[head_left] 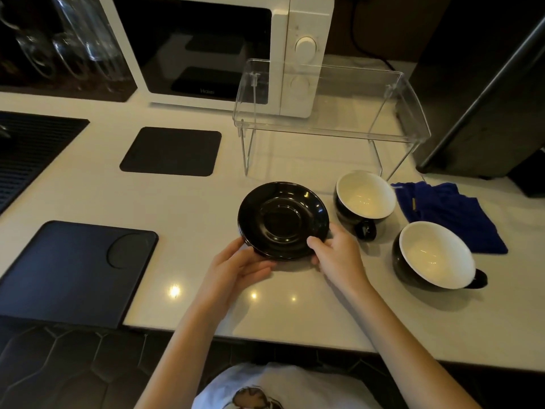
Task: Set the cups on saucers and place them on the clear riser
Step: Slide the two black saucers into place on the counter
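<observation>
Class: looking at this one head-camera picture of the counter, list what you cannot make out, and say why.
- Saucer count: possibly a stack; top one hides any below.
- Left hand fingertips: tucked under the rim.
- Near cup handle: mostly behind the bowl.
- Glassware, upper left: dark, blurred.
- Blue cloth label: too small.

White counter [188,208], glossy, with ceiling lights reflected just below my hands. My left hand [236,265] and right hand [336,256] grip the near rim of the black saucer [283,219]; I cannot tell whether one saucer or a stack, nor whether it rests fully on the surface. Right of my grip: near cup [433,255] and far cup [364,197], both black outside, white inside, standing directly on the counter. Beyond them, a blue cloth [451,214]. Ahead of my grip: clear riser [330,119], microwave [218,51] behind it. Left of my grip: small black mat [171,152], larger dark mat [73,270] at the counter's near edge.
</observation>
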The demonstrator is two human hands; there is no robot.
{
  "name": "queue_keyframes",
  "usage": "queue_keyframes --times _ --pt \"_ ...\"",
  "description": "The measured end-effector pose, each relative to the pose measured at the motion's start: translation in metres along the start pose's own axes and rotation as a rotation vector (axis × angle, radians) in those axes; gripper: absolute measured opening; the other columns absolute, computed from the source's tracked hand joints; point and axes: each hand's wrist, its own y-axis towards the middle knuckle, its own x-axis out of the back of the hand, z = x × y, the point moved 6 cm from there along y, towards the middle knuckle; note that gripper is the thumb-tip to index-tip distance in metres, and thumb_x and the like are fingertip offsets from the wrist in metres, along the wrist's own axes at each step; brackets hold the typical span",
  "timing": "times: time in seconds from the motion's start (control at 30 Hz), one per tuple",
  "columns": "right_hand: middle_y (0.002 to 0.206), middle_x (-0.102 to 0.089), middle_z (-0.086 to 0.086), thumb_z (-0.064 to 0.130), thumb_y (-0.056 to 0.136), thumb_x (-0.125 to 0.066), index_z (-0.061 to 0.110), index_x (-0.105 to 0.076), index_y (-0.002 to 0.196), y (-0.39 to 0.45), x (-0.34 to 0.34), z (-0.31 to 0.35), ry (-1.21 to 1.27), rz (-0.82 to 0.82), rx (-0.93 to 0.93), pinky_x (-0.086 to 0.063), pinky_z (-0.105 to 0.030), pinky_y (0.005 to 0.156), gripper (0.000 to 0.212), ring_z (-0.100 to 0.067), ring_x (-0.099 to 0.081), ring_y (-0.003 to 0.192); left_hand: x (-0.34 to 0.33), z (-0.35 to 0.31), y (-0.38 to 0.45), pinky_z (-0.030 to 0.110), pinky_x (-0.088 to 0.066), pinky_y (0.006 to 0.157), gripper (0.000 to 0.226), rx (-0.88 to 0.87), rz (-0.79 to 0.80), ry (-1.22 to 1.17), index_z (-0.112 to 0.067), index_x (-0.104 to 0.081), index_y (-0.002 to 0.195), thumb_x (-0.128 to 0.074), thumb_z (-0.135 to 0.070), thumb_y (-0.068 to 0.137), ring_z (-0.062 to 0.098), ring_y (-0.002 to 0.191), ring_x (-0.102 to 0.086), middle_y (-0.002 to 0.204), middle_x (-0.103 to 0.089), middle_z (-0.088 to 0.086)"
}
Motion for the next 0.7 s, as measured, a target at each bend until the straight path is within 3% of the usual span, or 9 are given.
queue_keyframes --times 0.07,0.13,0.23,0.3,0.4,0.57,0.7 --pt "0.059 -0.061 -0.007 0.014 0.088 -0.054 0.011 -0.055 0.104 0.000 0.003 0.005 -0.034 0.029 -0.003 -0.043 -0.015 0.042 0.017 -0.003 -0.055 0.042 0.002 0.001 0.001 0.039 -0.056 0.079 0.032 0.021 0.019 -0.054 -0.019 -0.060 0.109 -0.042 -0.003 0.088 0.029 0.084 -0.070 0.095 -0.071 0.023" --pt "0.058 -0.063 -0.008 0.013 0.088 -0.053 0.013 -0.054 0.103 -0.003 0.005 0.010 -0.045 0.046 -0.005 -0.044 -0.014 0.039 0.015 -0.005 -0.055 0.039 0.004 0.002 0.004 0.041 -0.056 0.079 0.034 0.029 0.034 -0.070 -0.012 -0.055 0.118 -0.040 -0.004 0.089 0.031 0.086 -0.070 0.097 -0.070 0.024" --pt "0.070 -0.070 -0.012 0.010 0.088 -0.052 0.013 -0.056 0.101 -0.010 0.010 0.018 0.018 0.060 -0.013 -0.055 -0.025 0.047 0.014 -0.019 -0.066 0.050 0.004 0.004 0.008 0.040 -0.058 0.075 0.036 0.057 0.034 -0.105 -0.007 -0.054 0.122 -0.042 -0.011 0.088 0.031 0.083 -0.070 0.095 -0.069 0.024" --pt "0.076 -0.071 -0.009 0.007 0.086 -0.053 0.013 -0.058 0.105 -0.015 0.017 0.021 0.094 0.055 -0.033 -0.057 -0.028 0.053 0.021 -0.020 -0.069 0.058 0.004 0.005 0.009 0.041 -0.058 0.075 0.037 0.082 0.040 -0.162 -0.008 -0.055 0.119 -0.045 -0.017 0.084 0.033 0.081 -0.070 0.093 -0.070 0.024" --pt "0.076 -0.072 -0.005 0.003 0.085 -0.054 0.018 -0.056 0.110 -0.025 0.028 0.019 0.235 0.060 -0.101 -0.057 -0.025 0.050 0.029 -0.018 -0.071 0.061 0.003 0.005 0.008 0.044 -0.055 0.078 0.031 0.103 0.048 -0.191 -0.015 -0.056 0.113 -0.037 -0.021 0.089 0.034 0.080 -0.070 0.091 -0.071 0.024" --pt "0.068 -0.075 0.001 0.003 0.083 -0.057 0.029 -0.054 0.107 -0.050 0.050 0.010 0.291 0.079 -0.154 -0.056 -0.023 0.049 0.035 -0.020 -0.071 0.060 0.003 0.000 0.009 0.027 -0.056 0.052 0.022 -0.031 -0.086 0.024 -0.009 -0.062 0.101 -0.042 -0.010 0.092 0.017 0.058 -0.068 0.070 -0.070 0.010" --pt "0.074 -0.075 -0.011 -0.002 0.082 -0.056 0.027 -0.058 0.104 -0.073 0.064 -0.003 0.345 0.112 -0.199 -0.053 -0.019 0.045 0.036 -0.022 -0.071 0.063 0.004 -0.004 0.017 0.023 -0.054 0.052 0.021 -0.075 -0.171 0.117 -0.009 -0.058 0.108 -0.051 -0.007 0.089 0.016 0.057 -0.068 0.063 -0.072 0.008"
